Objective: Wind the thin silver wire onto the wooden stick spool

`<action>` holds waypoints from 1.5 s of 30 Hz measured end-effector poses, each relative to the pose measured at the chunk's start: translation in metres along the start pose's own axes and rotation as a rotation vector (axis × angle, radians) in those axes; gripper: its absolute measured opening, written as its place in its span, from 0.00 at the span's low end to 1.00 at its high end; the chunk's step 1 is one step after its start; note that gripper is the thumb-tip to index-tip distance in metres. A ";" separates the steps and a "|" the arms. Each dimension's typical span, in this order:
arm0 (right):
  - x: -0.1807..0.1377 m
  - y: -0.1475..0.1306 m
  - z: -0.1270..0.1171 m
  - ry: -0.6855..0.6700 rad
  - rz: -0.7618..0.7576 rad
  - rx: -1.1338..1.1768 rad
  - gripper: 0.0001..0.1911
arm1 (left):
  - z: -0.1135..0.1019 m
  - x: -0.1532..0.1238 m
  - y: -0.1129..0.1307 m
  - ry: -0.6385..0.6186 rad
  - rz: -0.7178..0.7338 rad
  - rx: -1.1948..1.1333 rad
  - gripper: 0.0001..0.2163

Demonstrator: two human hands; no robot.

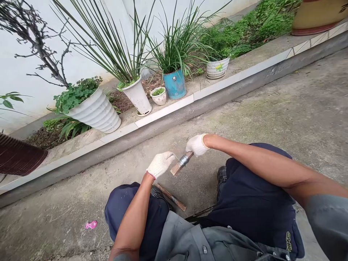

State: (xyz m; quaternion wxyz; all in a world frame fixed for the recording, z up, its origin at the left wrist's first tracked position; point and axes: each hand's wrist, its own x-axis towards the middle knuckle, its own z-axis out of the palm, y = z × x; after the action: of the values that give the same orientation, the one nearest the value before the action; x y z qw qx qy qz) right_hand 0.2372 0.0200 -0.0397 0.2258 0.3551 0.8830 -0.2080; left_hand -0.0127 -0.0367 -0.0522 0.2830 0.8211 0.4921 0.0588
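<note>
Both my hands wear white knit gloves and are held out over the concrete between my knees. My right hand (pixel 197 145) is closed around the upper end of a short wooden stick (pixel 176 169). Silvery wire (pixel 184 160) is wound in many turns around the middle of that stick. My left hand (pixel 161 163) is pinched at the fingertips on a thin strand of the wire, just left of the coil. A second wooden stick (pixel 172 197), with a little wire around it, lies on the ground near my left shoe.
A tiled ledge (pixel 165 115) crosses in front, bearing a white ribbed pot (pixel 99 110), a tall white pot (pixel 137 97), a blue bucket (pixel 174 85) and other planters. A pink piece (pixel 91 224) lies on the concrete at left.
</note>
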 end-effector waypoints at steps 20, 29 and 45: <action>0.010 0.010 -0.015 0.394 0.494 0.076 0.17 | 0.004 0.004 -0.006 -0.020 -0.045 -0.110 0.19; 0.014 0.004 -0.006 0.125 0.306 -0.094 0.17 | -0.013 0.001 -0.004 0.086 -0.053 -0.025 0.17; -0.005 0.004 -0.015 0.367 0.200 0.380 0.16 | -0.005 0.006 -0.014 0.122 -0.016 -0.140 0.20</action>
State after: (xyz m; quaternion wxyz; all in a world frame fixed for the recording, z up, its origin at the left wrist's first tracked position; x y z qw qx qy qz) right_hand 0.2396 0.0280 -0.0251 0.0110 0.5081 0.8148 -0.2789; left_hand -0.0229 -0.0248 -0.0566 0.3099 0.7903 0.5095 0.1407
